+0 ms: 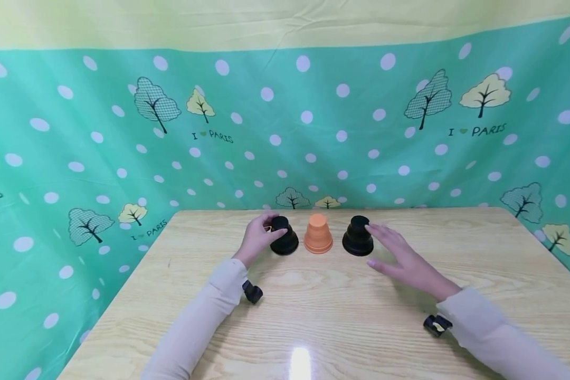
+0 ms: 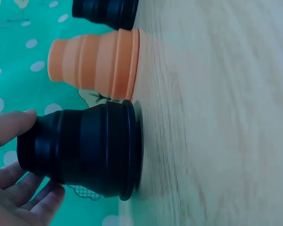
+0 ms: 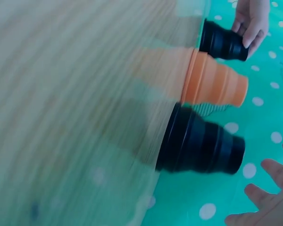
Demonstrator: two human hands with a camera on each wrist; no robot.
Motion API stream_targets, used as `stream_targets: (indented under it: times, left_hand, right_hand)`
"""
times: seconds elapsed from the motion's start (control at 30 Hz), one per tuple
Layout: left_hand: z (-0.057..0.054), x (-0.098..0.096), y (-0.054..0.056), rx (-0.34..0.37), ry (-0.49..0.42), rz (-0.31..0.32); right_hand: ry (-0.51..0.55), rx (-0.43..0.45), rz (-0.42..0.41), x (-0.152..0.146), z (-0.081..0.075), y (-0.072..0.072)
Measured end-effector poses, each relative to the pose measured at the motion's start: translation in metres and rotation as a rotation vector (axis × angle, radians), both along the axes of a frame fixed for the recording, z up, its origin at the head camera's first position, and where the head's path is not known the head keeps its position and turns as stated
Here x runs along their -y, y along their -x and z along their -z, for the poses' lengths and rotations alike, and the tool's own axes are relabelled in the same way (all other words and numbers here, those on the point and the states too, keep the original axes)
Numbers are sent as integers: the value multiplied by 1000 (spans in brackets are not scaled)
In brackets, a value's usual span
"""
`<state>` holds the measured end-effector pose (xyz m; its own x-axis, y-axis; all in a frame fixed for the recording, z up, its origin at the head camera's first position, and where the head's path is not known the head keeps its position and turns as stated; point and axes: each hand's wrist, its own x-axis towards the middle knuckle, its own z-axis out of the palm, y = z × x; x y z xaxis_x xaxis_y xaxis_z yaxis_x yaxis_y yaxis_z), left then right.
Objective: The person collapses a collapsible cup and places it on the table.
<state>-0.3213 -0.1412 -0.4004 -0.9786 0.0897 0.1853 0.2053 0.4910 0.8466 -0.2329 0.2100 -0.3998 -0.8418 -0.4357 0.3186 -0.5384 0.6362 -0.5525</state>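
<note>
Three stepped, collapsible-looking cups stand upside down in a row on the table. My left hand (image 1: 258,236) holds the left black cup (image 1: 284,244) near its narrow top, thumb on one side and fingers on the other; the left wrist view shows this black cup (image 2: 85,150) with its wide rim at the table. In the middle is an orange cup (image 1: 318,237), which neither hand touches. Beside the right black cup (image 1: 358,243) my right hand (image 1: 401,258) is spread, thumb apart from the fingers. The right wrist view shows a gap between these fingers (image 3: 276,172) and that black cup (image 3: 200,141).
The pale wooden table (image 1: 313,301) reaches back to a green dotted curtain (image 1: 285,121) printed with trees, close behind the cups. A small black camera (image 1: 253,292) is on the left wrist, another black camera (image 1: 437,325) on the right.
</note>
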Motion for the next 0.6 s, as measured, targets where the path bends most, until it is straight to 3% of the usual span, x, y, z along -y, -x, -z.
stream_targets:
  times: [0.27, 0.47, 0.6]
  left_hand:
    - [-8, -4, -13, -38, -50, 21]
    - [-18, -12, -26, -88, -76, 92]
    - [-19, -19, -34, -100, -97, 140]
  right_hand:
    - [101, 98, -32, 16, 0, -5]
    - [111, 132, -62, 24, 5, -5]
    - [113, 149, -74, 27, 8, -4]
